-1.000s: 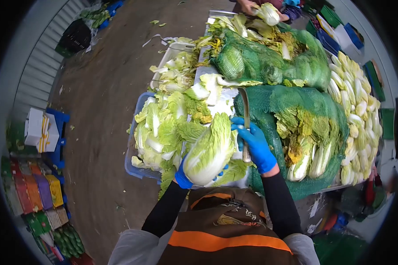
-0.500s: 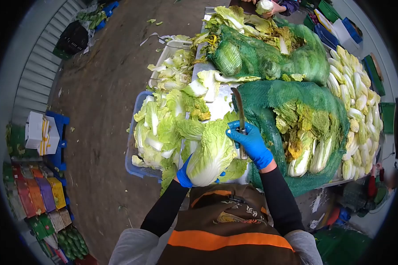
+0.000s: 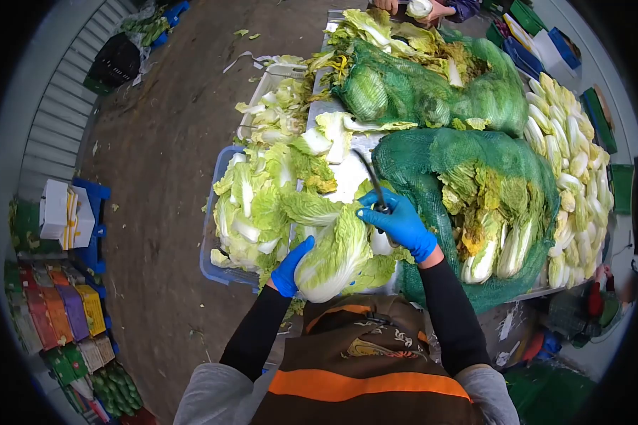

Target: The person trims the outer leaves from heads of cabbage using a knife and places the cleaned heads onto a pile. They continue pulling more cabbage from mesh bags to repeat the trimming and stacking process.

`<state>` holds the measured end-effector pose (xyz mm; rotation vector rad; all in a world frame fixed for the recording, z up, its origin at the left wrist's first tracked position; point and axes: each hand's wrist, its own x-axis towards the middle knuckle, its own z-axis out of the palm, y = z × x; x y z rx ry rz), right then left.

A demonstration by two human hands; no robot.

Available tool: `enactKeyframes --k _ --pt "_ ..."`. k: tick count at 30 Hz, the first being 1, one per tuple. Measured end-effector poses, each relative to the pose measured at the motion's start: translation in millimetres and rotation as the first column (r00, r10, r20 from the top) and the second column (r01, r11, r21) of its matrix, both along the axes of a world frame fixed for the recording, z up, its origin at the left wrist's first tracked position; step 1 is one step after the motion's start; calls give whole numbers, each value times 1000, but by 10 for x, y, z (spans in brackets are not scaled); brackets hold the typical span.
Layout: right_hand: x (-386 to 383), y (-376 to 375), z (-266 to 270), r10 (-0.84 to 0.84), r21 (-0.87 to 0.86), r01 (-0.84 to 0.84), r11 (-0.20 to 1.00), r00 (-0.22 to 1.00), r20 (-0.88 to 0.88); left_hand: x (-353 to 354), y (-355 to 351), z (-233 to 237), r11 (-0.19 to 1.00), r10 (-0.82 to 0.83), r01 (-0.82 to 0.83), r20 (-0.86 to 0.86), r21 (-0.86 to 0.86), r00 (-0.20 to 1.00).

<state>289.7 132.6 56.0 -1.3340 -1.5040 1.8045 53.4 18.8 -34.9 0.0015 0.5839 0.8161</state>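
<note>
A pale green cabbage [image 3: 331,261] lies in front of my apron, with my left hand [image 3: 290,269], in a blue glove, holding its lower left side. My right hand [image 3: 400,223], also gloved in blue, is closed around the handle of a curved knife [image 3: 371,173], whose dark blade points up and left. The fingertips of that hand are at the upper right edge of the cabbage. Loose outer leaves [image 3: 312,209] lie just beyond it. To the right, a green net bag [image 3: 411,156] holds more cabbages with yellowed leaves.
A blue-rimmed crate [image 3: 207,241] of leaves stands at the left, a white crate [image 3: 252,106] behind it. Another net bag [image 3: 411,81] lies farther back. Trimmed cabbages [image 3: 578,170] are piled at the right. At the top, a co-worker's hand [image 3: 438,13] holds a cabbage.
The knife blade has tilted further left, and my right hand has shifted slightly. My left hand has moved out from under the cabbage to its left side. The cabbage has turned slightly and shifted left.
</note>
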Motion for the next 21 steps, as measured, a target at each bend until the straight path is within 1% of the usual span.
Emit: enactKeyframes --k 1,2,3,4,6,7,8,9,10,11,12,13,14,16,17,18,20,21 --pt "-9 -3 -54 5 0 -5 1000 1000 0 -9 6 34 1000 5 -5 0 0 1000" --pt "-18 -36 -138 -103 142 113 983 992 -77 -13 -8 72 1000 7 -6 18 -19 1000" --pt "-19 -64 -190 -196 271 236 933 966 -168 -11 -17 109 999 9 -7 37 -38 999" --pt "-15 -75 -177 -192 269 232 935 967 -166 1 -7 127 999 13 -11 38 -40 999" --pt "-1 -72 -135 -372 55 397 916 892 -256 36 46 150 994 96 -87 132 -71 987" --pt "4 -59 -140 -374 -2 390 921 880 -291 37 56 162 993 99 -90 132 -72 986" --pt "20 -63 -128 -373 -3 389 921 881 -291 37 68 173 992 122 -117 203 -36 971" --pt "46 -71 -93 -351 -68 350 934 868 -352 39 88 176 989 141 -147 275 -1 951" --pt "78 -84 -47 -331 -130 305 943 849 -412 53 110 153 989 144 -149 276 -2 950" --pt "107 -115 47 -327 -132 299 945 851 -411 74 126 109 965 261 -261 200 -26 944" --pt "130 -156 170 -348 -229 270 935 821 -453 88 145 72 926 377 -375 117 -40 919" --pt "151 -195 226 -369 -321 229 919 788 -493 103 191 51 884 467 -466 78 -40 881" --pt "215 -238 208 -315 -357 108 928 739 -596 91 238 9 876 483 -482 71 -35 873" --pt "278 -403 279 -146 -297 0 955 871 -469 26 321 -110 798 594 -603 162 10 788" --pt "320 -504 223 -34 -311 -128 942 885 -465 -21 364 -167 781 605 -622 176 56 776" --pt "344 -618 170 80 -325 -252 911 884 -461 -39 430 -147 767 622 -638 171 61 764" --pt "283 -846 284 87 -475 -200 857 965 -248 -97 576 -103 601 777 -778 361 -184 515" --pt "353 -883 213 180 -512 -319 797 936 -303 -192 625 -105 615 757 -747 456 -253 468"
